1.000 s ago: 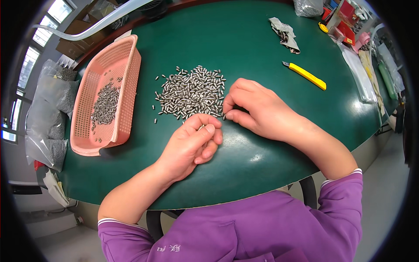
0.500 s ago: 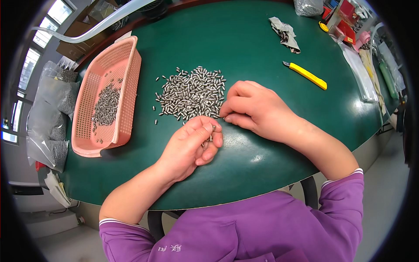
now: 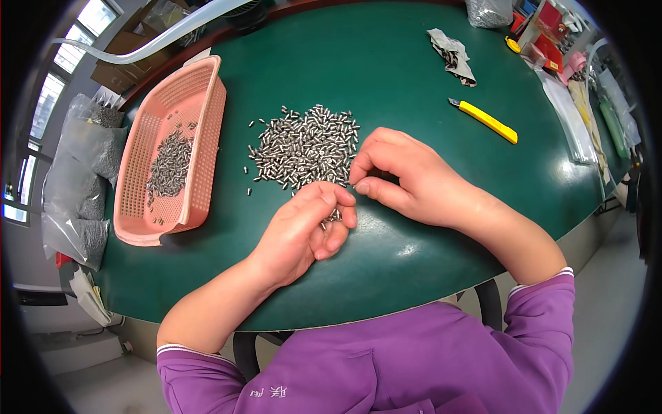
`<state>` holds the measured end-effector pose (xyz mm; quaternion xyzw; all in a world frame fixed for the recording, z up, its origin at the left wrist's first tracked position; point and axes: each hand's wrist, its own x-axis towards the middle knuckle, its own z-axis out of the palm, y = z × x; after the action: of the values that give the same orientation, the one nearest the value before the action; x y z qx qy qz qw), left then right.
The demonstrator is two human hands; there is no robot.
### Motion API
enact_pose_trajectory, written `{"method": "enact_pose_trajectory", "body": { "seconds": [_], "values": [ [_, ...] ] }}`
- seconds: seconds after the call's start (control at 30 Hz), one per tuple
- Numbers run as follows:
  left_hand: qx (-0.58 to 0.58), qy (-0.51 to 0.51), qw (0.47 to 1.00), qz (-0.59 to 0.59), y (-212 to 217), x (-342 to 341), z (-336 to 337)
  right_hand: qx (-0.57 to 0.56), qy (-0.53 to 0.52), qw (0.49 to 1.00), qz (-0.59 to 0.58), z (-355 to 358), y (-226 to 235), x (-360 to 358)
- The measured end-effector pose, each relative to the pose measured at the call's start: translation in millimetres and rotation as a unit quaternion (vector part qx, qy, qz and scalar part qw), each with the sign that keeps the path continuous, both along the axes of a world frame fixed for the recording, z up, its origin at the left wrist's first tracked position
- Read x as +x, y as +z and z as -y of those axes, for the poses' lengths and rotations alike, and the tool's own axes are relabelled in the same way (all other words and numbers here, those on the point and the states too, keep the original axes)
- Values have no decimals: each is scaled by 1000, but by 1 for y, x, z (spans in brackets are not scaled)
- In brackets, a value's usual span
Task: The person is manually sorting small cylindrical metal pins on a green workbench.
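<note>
A heap of small, shiny, bullet-shaped metal parts [image 3: 303,148] lies on the green table in front of me. My left hand [image 3: 293,228] is at the heap's near edge, palm turned up, with its fingers curled around several of these small metal parts [image 3: 332,218]. To its right, my right hand [image 3: 407,172] touches the heap's right edge. Its thumb and index finger are bent together in a pinch close to the left fingertips. Whatever sits between those two tips is too small to make out.
A pink perforated basket [image 3: 214,138] at the left contains more metal parts. Beside it stand clear bags of parts [image 3: 86,186]. A yellow utility knife [image 3: 487,123] and a crumpled wrapper [image 3: 452,56] lie at the right. Plastic sleeves [image 3: 565,117] line the far right edge.
The right thumb and index finger have shifted slightly, with a wider gap behind their tips. The left fingers have moved a little around the parts they hold.
</note>
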<state>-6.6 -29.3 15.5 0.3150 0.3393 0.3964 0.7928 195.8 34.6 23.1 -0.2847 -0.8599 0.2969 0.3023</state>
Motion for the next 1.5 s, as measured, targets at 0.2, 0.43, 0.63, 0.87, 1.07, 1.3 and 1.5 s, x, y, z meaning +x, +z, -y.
{"method": "enact_pose_trajectory", "body": {
  "seconds": [0.2,0.43,0.63,0.87,1.07,1.3,1.5],
  "values": [
    [23,-31,998,-41,-1,0,2,22,55,997,-44,7,1,-3],
    [3,-19,1000,-24,-2,0,0,43,-11,998,-36,-1,0,-2],
    [-14,-11,1000,-3,-2,-2,-1,69,-59,996,26,-4,-7,2],
    [2,-7,1000,3,0,-2,0,107,-37,991,73,-4,-10,3],
    [2,-12,1000,14,-4,-2,-1,125,-20,987,103,0,-8,3],
    [6,-19,999,-32,0,2,1,17,38,999,2,5,5,-1],
    [7,-22,999,-22,-1,2,1,45,22,998,-43,5,2,-3]
  ]
}}
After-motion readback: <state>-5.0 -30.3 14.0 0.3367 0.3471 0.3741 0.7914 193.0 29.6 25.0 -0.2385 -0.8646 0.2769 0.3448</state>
